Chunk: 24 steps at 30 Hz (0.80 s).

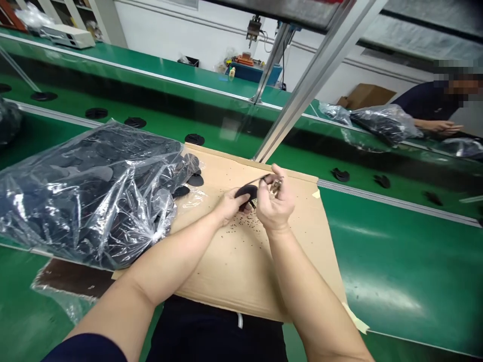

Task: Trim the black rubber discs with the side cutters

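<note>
My left hand [228, 206] is closed on the edge of a round black disc [247, 192], held tilted above the cardboard sheet [234, 274]. Close beside it, my right hand [274, 206] is curled around a small shiny metal tool [276, 188]; its exact kind is hard to make out. A thin dark strip or blade reaches from the right fingertips over the disc. Small black scraps [245, 226] lie scattered on the cardboard below both hands. To the left, a large clear plastic bag [86, 201] is full of black discs, and a few loose discs [195, 179] lie by its opening.
Black parts [340, 175] lie spaced along the green conveyor belt [234, 143] behind the cardboard. A slanted metal post [298, 95] rises just beyond my hands. Across the line, another person [426, 108] works beside a plastic bag of black parts [385, 123].
</note>
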Available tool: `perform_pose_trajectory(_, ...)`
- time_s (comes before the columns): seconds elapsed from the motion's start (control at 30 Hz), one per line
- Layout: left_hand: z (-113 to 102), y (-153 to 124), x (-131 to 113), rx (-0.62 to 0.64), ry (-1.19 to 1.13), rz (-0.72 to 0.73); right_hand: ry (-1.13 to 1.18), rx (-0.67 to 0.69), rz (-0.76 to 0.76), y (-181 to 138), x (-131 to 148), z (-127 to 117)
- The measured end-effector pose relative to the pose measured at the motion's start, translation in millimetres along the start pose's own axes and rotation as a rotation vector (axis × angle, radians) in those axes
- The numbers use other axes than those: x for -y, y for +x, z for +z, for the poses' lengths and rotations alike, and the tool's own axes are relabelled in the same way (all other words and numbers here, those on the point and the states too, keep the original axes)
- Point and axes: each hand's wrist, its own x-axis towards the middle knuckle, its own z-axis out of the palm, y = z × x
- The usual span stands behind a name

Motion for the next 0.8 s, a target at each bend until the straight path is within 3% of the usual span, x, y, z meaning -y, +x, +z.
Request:
perform_pose_trajectory(0.07,1.1,-5.2,-4.6,0.009,0.023,-0.018,-0.017,-0.116,0.072,-18.2,-17.6,-13.3)
perform_pose_trajectory(0.17,2.3,-6.7,-10.8,-0.032,0.033,-0.033,-0.014,-0.158,0.090,-39.8,-32.2,-21.1)
perform_pose_trajectory(0.47,1.2,-8.4,-14.5,-0.019,-0.014,-0.036,-0.055,0.044,-0.043,-39.9,-29.4,-19.3)
perform_pose_trajectory(0.8,2.4,-10.3,-13.2,-0.097,0.091,0.108,0.045,0.177,0.084,-38.6,-32.5,-25.2)
